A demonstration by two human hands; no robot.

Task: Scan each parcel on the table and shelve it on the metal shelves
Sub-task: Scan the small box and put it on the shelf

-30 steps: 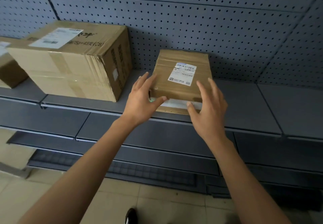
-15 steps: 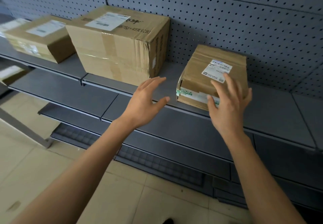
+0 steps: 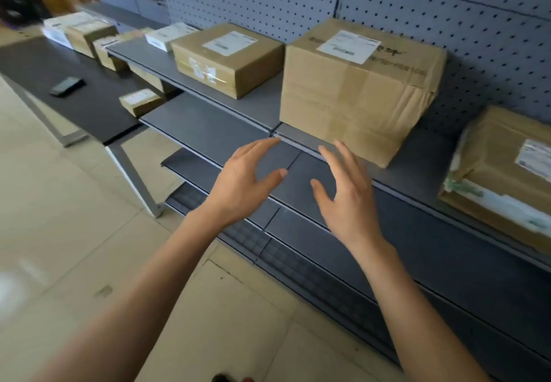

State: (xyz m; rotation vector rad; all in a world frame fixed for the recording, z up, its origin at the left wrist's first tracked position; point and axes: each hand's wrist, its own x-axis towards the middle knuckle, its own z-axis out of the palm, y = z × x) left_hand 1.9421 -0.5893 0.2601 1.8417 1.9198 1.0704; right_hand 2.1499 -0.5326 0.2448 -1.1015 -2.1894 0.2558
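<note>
Both hands, left [image 3: 244,182] and right [image 3: 347,200], are empty with loose fingers, in front of the shelf [image 3: 208,131]. More parcels [image 3: 140,104] wait on the worktop [image 3: 89,95] at the left. Best to take the scanner [image 3: 67,86] first, then one parcel.

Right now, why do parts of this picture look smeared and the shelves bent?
Head view: the far left corner by the table is motion-blurred, while the big box and both hands, left hand and right hand, stay fairly sharp; the wide lens bows the shelf edges; soft light, faint floor glare at left.
</note>
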